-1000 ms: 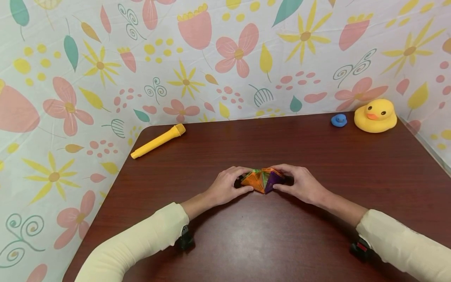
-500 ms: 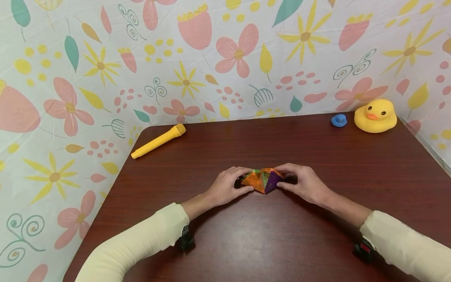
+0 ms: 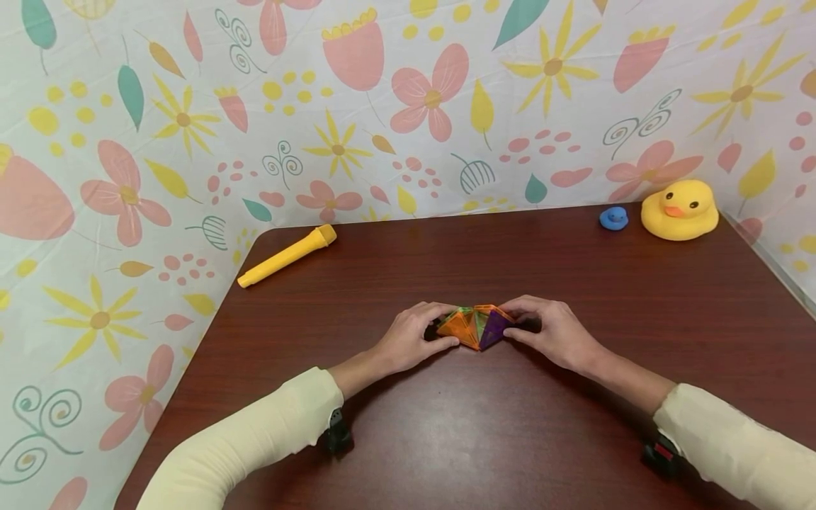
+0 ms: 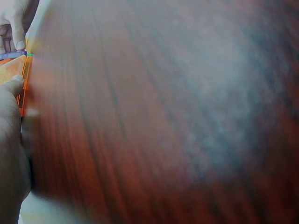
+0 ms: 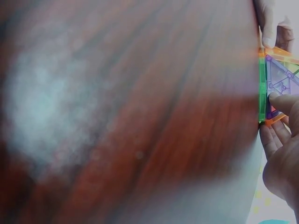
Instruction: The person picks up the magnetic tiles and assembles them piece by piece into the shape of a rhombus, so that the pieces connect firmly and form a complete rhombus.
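Observation:
Several see-through triangular magnetic tiles stand joined on the table in the middle of the head view. An orange tile point(image 3: 457, 329) faces front on the left side, a purple tile point(image 3: 493, 330) on the right, with green tile parts between and behind them. My left hand point(image 3: 406, 338) holds the left end, thumb in front and fingers behind. At the right end my right hand point(image 3: 553, 334) does the same, its thumb against the purple tile point(image 5: 279, 77), as the right wrist view shows. Fingers behind the tiles are partly hidden.
On the dark wooden table point(image 3: 440, 425), a yellow toy microphone point(image 3: 287, 256) lies at the back left. A small blue duck point(image 3: 614, 218) and a large yellow duck point(image 3: 679, 211) sit at the back right, near the flowered cloth point(image 3: 382, 106).
My right hand has shifted slightly right, its thumb sliding toward the outer edge of the purple tile. The left hand and the tiles look nearly still.

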Available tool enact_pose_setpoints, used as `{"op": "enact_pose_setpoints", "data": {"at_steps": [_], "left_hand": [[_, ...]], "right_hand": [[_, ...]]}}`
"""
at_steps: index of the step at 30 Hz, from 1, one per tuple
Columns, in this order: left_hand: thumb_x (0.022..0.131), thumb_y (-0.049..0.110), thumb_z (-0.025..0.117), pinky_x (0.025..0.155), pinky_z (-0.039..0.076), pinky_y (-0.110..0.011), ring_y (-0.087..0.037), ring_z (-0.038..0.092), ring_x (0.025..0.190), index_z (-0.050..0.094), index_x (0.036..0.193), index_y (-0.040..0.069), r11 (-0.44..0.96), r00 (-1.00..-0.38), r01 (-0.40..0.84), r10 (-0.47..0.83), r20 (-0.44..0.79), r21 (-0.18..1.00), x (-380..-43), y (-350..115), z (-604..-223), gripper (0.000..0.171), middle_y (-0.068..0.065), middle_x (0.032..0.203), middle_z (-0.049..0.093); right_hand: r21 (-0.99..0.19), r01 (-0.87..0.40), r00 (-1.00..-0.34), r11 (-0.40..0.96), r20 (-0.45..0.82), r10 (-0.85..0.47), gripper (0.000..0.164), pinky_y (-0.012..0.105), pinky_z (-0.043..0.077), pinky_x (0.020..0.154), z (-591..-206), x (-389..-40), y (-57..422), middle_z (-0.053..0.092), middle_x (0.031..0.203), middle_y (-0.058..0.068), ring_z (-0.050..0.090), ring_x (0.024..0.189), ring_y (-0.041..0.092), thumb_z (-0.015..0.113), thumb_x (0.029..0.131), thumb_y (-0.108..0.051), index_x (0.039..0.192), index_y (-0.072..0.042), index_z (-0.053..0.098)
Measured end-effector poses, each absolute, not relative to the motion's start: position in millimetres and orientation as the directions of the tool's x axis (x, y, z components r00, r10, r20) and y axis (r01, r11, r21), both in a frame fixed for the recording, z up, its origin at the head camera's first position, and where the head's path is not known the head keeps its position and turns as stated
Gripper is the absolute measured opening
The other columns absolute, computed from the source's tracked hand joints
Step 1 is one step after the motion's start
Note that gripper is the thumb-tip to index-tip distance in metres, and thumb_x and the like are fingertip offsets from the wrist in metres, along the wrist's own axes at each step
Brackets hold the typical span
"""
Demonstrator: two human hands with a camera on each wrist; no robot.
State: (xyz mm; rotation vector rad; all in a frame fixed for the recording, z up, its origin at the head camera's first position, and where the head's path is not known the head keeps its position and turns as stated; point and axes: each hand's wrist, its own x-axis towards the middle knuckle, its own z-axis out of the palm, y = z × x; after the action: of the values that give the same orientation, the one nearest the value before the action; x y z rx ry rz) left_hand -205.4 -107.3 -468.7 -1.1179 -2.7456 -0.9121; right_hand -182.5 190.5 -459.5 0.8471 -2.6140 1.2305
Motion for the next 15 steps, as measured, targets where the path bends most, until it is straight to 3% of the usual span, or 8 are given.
{"op": "enact_pose_setpoints", "data": {"at_steps": [15], "left_hand": [[0.098,0.037,0.079,0.096,0.055,-0.036,-0.015,0.064,0.117,0.065,0.144,0.016,0.564,-0.734,0.659,0.628,0.259,0.498,-206.3,-108.1,-470.3,0.053,0.001,0.136,0.069]], "right_hand": [[-0.67,-0.542,-0.833,0.508,0.35,-0.428,0.035,0.04,0.062,0.082,-459.0,-183.3,189.6,0.075,0.113,0.003,0.075,0.094,0.019,0.085,0.086,0.006,0.118,-0.007,0.077]]}}
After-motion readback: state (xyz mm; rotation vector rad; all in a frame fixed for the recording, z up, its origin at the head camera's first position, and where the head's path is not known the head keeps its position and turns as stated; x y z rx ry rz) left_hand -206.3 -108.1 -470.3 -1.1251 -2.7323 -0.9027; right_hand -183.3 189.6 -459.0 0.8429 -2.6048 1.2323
